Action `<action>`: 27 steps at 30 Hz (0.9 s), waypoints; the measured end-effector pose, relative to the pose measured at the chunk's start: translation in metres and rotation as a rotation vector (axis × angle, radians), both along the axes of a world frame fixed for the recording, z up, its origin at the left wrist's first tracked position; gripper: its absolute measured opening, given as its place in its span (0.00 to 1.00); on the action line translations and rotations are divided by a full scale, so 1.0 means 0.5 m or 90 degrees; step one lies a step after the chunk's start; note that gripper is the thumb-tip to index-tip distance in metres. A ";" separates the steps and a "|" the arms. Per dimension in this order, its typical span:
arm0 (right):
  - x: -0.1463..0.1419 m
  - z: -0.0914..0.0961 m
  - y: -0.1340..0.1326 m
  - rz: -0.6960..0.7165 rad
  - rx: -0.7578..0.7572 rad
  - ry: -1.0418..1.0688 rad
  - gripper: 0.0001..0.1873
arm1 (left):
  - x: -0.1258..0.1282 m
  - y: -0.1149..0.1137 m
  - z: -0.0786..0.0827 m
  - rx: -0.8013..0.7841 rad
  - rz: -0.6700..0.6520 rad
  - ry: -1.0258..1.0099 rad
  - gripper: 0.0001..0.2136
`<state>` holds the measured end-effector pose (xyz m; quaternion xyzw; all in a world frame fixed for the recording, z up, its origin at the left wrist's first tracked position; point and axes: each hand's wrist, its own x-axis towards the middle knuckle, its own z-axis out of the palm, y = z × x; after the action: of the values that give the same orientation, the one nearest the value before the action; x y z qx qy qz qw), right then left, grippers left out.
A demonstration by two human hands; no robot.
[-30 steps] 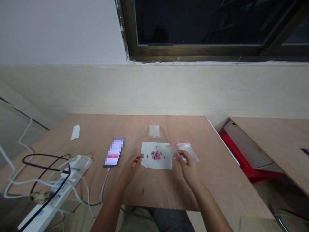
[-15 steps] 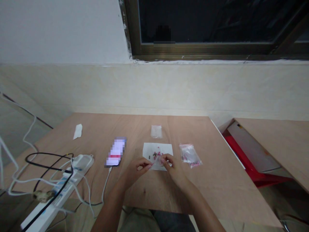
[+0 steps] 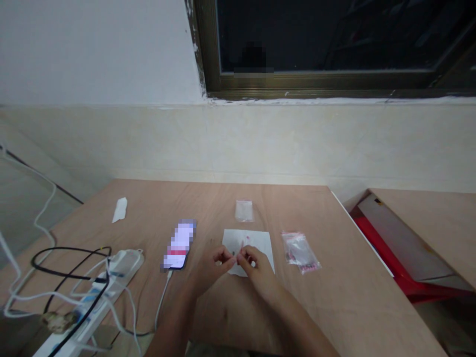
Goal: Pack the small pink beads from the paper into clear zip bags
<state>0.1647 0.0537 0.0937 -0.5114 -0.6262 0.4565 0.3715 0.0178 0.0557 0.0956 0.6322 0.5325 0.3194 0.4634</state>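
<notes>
Left hand [image 3: 212,266] and right hand [image 3: 259,270] meet at the fingertips over white paper [image 3: 263,242] (anything clamped is indiscernible), with pink bits [image 3: 248,238] left loose at twelve o'clock, clear packets [image 3: 298,246] at three already holding some, and a seemingly unfilled bag [image 3: 244,211] farther toward twelve.

Both hands are bare here, left hand [image 3: 213,265] and right hand [image 3: 258,267] alike, slim-fingered, and it's bare forearms [image 3: 297,317] too! Down low, a sliver of dull grey-green cloth [image 3: 215,350] shows, darkening rightward, its garment cropped beyond telling.
</notes>
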 end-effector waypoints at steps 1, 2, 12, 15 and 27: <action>-0.001 0.000 0.005 -0.007 0.002 -0.008 0.09 | -0.001 0.003 -0.002 0.002 0.017 -0.005 0.08; -0.002 -0.001 0.010 -0.019 0.004 -0.014 0.09 | -0.003 0.007 -0.006 0.007 0.044 -0.011 0.08; -0.010 -0.015 0.010 -0.067 0.021 -0.060 0.05 | 0.000 0.012 -0.004 0.097 0.080 0.049 0.02; -0.011 -0.010 -0.001 -0.029 0.058 -0.045 0.04 | 0.005 0.008 0.001 0.081 0.015 0.037 0.08; -0.013 -0.025 -0.016 -0.041 -0.022 0.052 0.06 | 0.030 -0.038 0.020 0.128 0.020 0.064 0.11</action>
<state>0.1581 0.0455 0.0813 -0.5183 -0.5857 0.4759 0.4023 0.0327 0.0365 0.1059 0.6822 0.5303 0.3461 0.3654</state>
